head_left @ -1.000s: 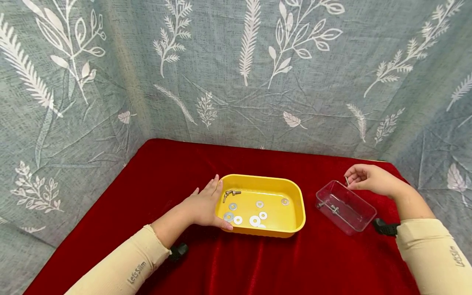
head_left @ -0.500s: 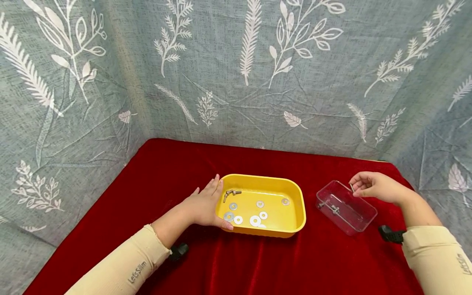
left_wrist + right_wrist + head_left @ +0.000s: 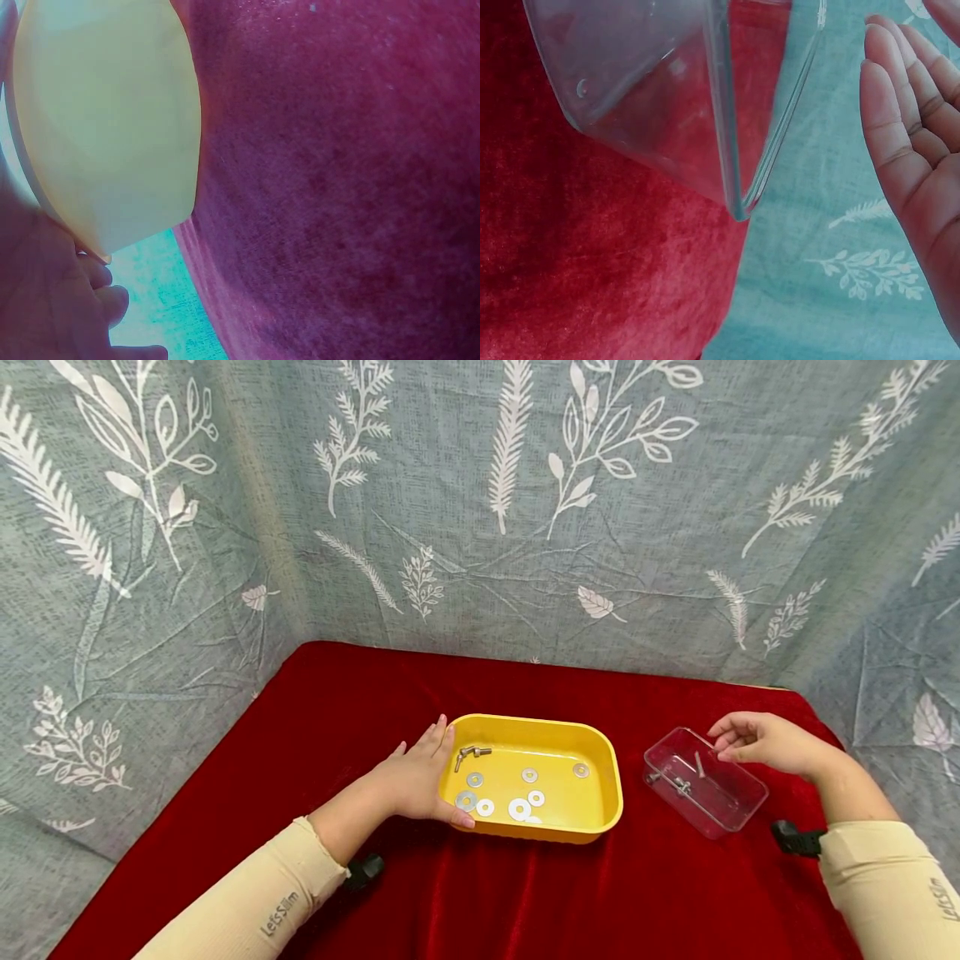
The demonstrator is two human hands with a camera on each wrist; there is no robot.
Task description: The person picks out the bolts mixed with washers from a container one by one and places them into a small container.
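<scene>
My left hand (image 3: 420,781) rests against the left end of a yellow tray (image 3: 540,723), fingers spread along its side and thumb on the front rim. Inside lie several flat washers (image 3: 519,810) and, toward the back left, a few small socket-head bolts (image 3: 482,752). On the right, my right hand (image 3: 768,745) hovers over a clear plastic box (image 3: 738,810), its fingers loosely bent and parted, holding nothing. Just below the fingertips a bolt (image 3: 699,765) appears, blurred, over the box. More bolts (image 3: 681,786) lie in the box's left part.
Red velvet cloth (image 3: 360,710) covers the table. A grey-blue curtain (image 3: 450,568) with white leaf prints hangs behind it and along both sides. Red cloth separates tray and box. Black wrist mounts (image 3: 795,839) sit under both forearms.
My right hand has shifted slightly right and toward me over the clear box, then let go of the bolt it pinched. The left hand and yellow tray have stayed put.
</scene>
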